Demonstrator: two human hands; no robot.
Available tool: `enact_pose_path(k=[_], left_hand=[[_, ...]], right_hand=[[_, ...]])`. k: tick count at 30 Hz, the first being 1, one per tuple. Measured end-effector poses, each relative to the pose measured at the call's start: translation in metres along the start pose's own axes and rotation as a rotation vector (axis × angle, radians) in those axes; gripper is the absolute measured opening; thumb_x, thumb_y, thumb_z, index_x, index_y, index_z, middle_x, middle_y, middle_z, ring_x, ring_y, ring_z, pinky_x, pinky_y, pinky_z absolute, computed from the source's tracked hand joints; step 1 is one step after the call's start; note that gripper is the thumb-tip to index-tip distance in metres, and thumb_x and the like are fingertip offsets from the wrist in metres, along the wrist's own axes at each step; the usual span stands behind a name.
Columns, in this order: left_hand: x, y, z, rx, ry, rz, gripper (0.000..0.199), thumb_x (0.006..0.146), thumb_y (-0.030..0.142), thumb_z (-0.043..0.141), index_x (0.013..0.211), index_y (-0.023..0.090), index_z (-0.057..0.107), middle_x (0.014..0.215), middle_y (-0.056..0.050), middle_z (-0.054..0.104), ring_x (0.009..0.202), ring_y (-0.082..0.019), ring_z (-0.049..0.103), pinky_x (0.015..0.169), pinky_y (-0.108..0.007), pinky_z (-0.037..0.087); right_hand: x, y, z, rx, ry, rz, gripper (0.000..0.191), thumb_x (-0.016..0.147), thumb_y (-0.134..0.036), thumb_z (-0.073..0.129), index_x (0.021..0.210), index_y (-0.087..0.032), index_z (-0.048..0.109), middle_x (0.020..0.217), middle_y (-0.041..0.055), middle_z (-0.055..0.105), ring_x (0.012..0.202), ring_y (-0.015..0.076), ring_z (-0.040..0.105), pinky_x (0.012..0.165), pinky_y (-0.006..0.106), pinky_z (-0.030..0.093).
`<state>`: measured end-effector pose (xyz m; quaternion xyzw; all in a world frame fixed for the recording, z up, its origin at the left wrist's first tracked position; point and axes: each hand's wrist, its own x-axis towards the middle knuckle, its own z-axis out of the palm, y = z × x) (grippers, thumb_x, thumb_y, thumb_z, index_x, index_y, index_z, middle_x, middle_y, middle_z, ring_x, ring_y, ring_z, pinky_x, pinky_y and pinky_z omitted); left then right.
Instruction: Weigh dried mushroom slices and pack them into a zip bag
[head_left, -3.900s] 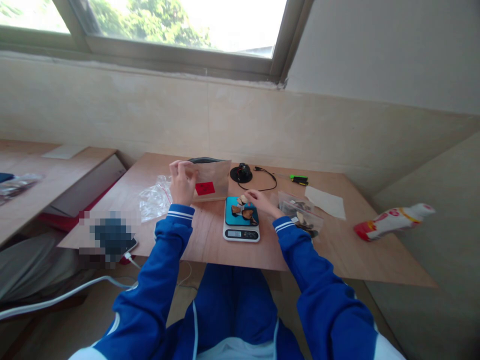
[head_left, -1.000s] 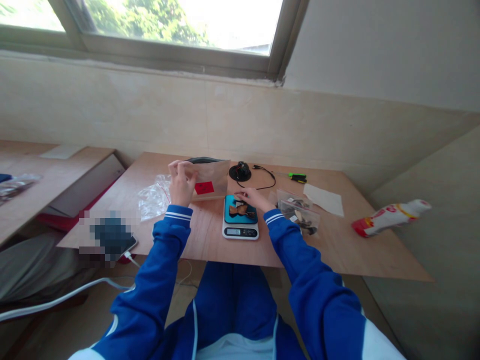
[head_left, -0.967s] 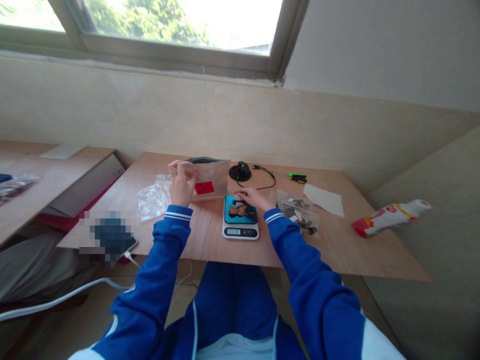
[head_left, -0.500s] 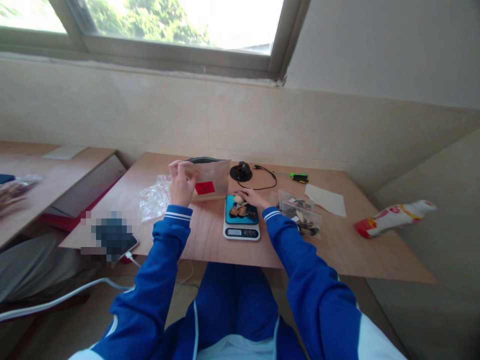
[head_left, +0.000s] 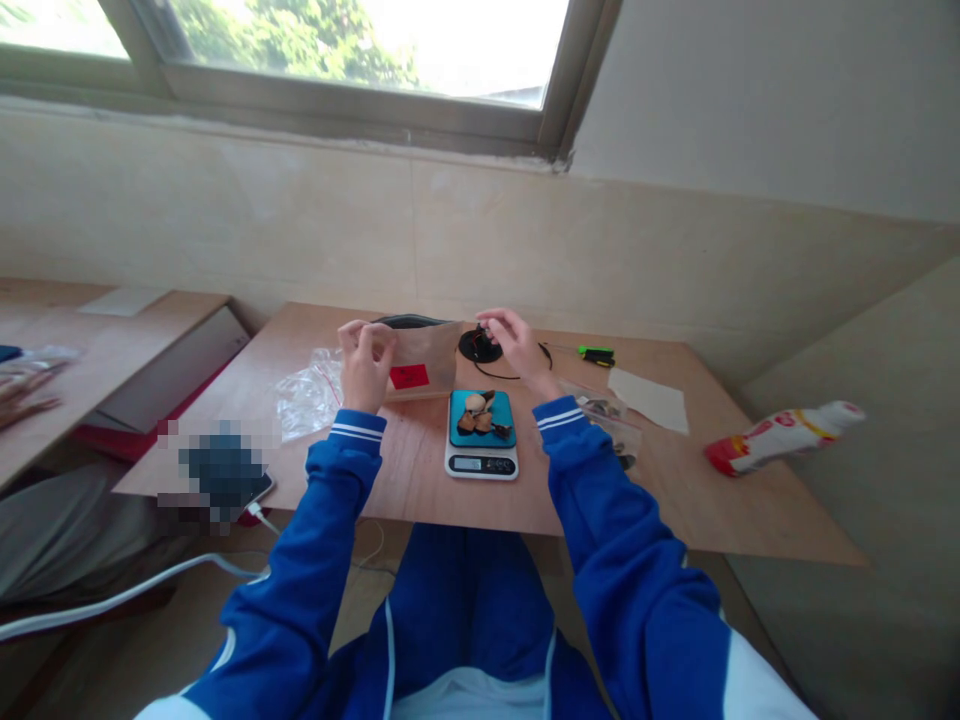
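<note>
1. The edge of a clear zip bag with a red label (head_left: 424, 352) is pinched by the curled left hand (head_left: 366, 368), and the bag is held up on end on the plywood table (head_left: 420, 490).
2. The right hand (head_left: 517, 345) is raised, with its fingers (head_left: 491, 320) arched over a black round base (head_left: 480, 347) with a thin cable. Whether it's actually being grasped can't be told from here.
3. A digital kitchen scale (head_left: 480, 462) with a teal top is placed between the hands, and pale and dark dried pieces (head_left: 476, 415) are piled on it.
4. A second zip bag of similar pieces (head_left: 611, 420) is partly covered by the right sleeve (head_left: 585, 450).
5. A loose plastic bag (head_left: 304, 395) is left crumpled beside the left hand, and a white paper sheet (head_left: 649, 400) and a red-and-white bottle (head_left: 780, 440) are seen off to the right.
6. Another person's hand (head_left: 26, 408) can be made out on the next table, well apart.
</note>
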<state>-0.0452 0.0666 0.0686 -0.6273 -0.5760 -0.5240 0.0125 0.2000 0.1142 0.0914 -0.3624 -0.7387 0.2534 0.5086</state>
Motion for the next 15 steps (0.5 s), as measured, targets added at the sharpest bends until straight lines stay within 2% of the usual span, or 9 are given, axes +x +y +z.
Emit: enact_pose_path(k=[3,6,10,13,15], left_hand=[[-0.001,0.001,0.0,-0.025,0.019,0.008,0.033,0.091,0.045,0.045,0.098,0.019,0.063,0.109,-0.01,0.043,0.095,-0.017,0.055,0.069,-0.026,0.052],[-0.004,-0.001,-0.001,-0.061,0.027,0.026,0.031,0.091,0.043,0.046,0.095,0.019,0.065,0.106,-0.008,0.043,0.09,-0.015,0.054,0.067,-0.023,0.05],[-0.01,-0.007,0.001,-0.109,0.043,0.068,0.025,0.09,0.038,0.05,0.093,0.019,0.066,0.103,-0.006,0.042,0.082,-0.012,0.052,0.067,-0.024,0.049],[-0.013,-0.011,0.003,-0.122,0.051,0.088,0.021,0.089,0.035,0.052,0.094,0.019,0.065,0.103,-0.006,0.042,0.084,-0.013,0.052,0.072,-0.026,0.05],[-0.014,-0.012,0.004,-0.117,0.054,0.097,0.02,0.089,0.033,0.052,0.094,0.02,0.065,0.103,-0.006,0.043,0.088,-0.014,0.053,0.077,-0.029,0.05]], right_hand=[[0.032,-0.048,0.014,-0.007,-0.182,-0.16,0.026,0.094,-0.027,0.041,0.108,-0.014,0.059,0.107,0.0049,0.063,0.1,0.0134,0.06,0.09,0.028,0.047],[0.058,-0.071,0.037,-0.131,-0.349,-0.261,0.026,0.091,-0.013,0.039,0.1,-0.009,0.063,0.101,0.005,0.064,0.098,0.0127,0.059,0.091,0.03,0.045],[0.078,-0.069,0.064,-0.277,-0.643,-0.25,0.03,0.085,-0.003,0.041,0.093,-0.009,0.069,0.084,0.0016,0.067,0.082,0.01,0.06,0.083,0.028,0.046],[0.086,-0.061,0.077,-0.384,-0.762,-0.25,0.026,0.08,-0.004,0.049,0.089,-0.012,0.072,0.079,0.0004,0.068,0.076,0.0104,0.061,0.078,0.026,0.046],[0.09,-0.054,0.086,-0.487,-0.867,-0.199,0.02,0.078,-0.009,0.055,0.085,-0.014,0.073,0.071,0.0001,0.067,0.068,0.0111,0.061,0.073,0.027,0.047]])
